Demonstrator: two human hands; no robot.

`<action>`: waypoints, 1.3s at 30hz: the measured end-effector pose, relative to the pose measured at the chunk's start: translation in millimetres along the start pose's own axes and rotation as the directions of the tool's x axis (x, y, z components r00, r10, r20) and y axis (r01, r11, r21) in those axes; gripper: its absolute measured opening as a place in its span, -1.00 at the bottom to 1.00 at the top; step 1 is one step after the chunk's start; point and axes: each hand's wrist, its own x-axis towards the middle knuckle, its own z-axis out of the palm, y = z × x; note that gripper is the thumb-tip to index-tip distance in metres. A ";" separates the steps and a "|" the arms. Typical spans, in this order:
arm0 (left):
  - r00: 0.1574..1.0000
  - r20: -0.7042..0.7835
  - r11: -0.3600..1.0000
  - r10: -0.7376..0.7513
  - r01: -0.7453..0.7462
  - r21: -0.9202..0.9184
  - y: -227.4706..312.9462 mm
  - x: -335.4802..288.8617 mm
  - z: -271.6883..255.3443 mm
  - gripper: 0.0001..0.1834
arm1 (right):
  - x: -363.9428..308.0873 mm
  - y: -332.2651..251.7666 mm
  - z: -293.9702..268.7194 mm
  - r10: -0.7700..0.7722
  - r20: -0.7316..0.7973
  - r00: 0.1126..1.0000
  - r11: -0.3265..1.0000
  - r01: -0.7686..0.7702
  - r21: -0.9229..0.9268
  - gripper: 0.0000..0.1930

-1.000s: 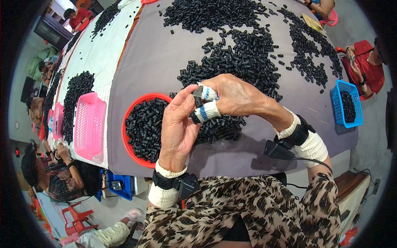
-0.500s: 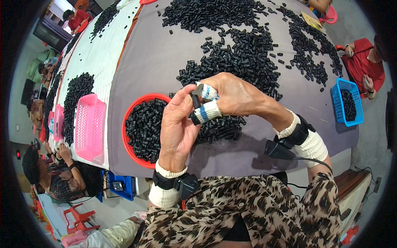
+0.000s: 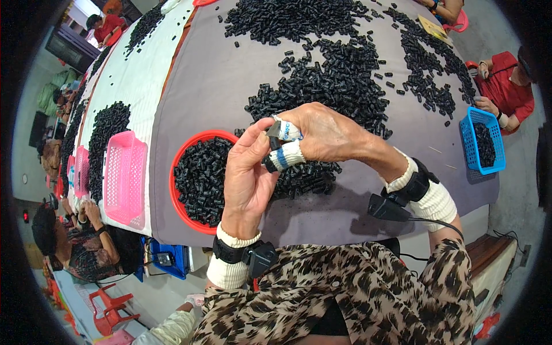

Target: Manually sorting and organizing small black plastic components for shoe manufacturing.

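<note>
In front of me, over the table, my two hands meet at the fingertips. My left hand pinches a small black tubular part between thumb and fingers. My right hand, with white wrapping on its thumb and finger, is closed on a small flat grey blade that lies against the part. The fingers partly cover both pieces. Just left of my left hand stands a round red basin full of the same black parts. Beyond my hands spreads a large pile of black parts.
A pink basket sits on the white cloth at left, near a seated person. At right, a blue basket holding black parts stands by a person in red. More parts lie on the grey table cloth.
The black part and blade have turned slightly between my fingers; my hands otherwise stay in place. At right, the person in red has moved a hand toward the blue basket.
</note>
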 end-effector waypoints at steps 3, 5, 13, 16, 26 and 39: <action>1.000 -0.005 1.000 0.001 -0.001 0.002 -0.3 -0.6 -1.4 -0.69 | -0.2 1.0 0.4 -0.010 0.005 1.000 1.000 0.010 -0.011 -0.72; 1.000 0.004 1.000 0.003 -0.003 0.001 -0.5 -0.1 -1.1 -0.69 | -0.4 0.9 0.8 0.001 -0.013 1.000 0.999 -0.001 -0.040 -0.67; 0.999 -0.040 0.999 0.013 -0.014 -0.040 -0.2 0.7 4.4 -0.68 | -2.8 -0.6 0.9 0.017 -0.050 0.999 0.998 -0.014 0.061 -0.68; 1.000 -0.024 0.996 0.017 -0.019 -0.087 0.5 0.7 0.4 -0.68 | -0.8 -1.9 3.3 0.054 -0.105 0.993 0.994 -0.044 0.101 -0.69; 0.965 -0.225 0.937 0.138 -0.053 0.346 11.1 -6.1 -15.7 -0.80 | 4.8 -2.3 22.3 0.147 -0.136 0.980 0.984 -0.131 0.120 -0.71; 0.969 -0.198 0.972 0.147 -0.104 0.209 20.3 -25.7 -29.3 -0.80 | 15.8 2.9 37.4 0.152 -0.013 0.988 0.987 -0.152 0.045 -0.64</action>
